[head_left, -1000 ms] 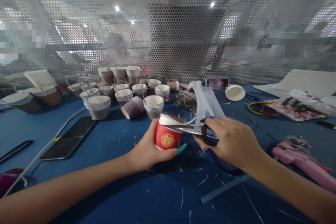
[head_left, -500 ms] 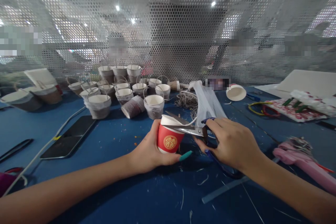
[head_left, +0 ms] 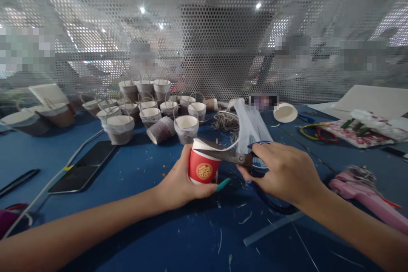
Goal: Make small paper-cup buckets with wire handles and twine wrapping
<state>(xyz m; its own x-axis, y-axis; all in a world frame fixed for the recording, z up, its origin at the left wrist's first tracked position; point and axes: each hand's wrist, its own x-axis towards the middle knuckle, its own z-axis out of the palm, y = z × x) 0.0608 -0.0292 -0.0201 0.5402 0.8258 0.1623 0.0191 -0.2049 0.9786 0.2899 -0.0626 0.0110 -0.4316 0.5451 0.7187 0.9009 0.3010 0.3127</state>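
A red paper cup (head_left: 204,168) with a gold emblem is wrapped by the fingers of my left hand (head_left: 178,178), its thumb with a long teal nail lying across the front near the base. In my right hand (head_left: 280,170) are blue-handled scissors (head_left: 234,158). Their blades lie at the cup's upper edge, and a thin white strip cut from the rim curls off to the right above them. Part of the handles is hidden behind my fingers.
Several wrapped cups with loop handles (head_left: 119,129) stand at the back left. A phone (head_left: 83,165) lies left of my hand. Behind are grey twine (head_left: 226,122) and a clear plastic bag (head_left: 250,125). A pink glue gun (head_left: 363,195) and a clear glue stick (head_left: 270,228) lie right.
The scissor blades have come together along the cup's rim. The cup and my left hand have shifted slightly left and turned a little.
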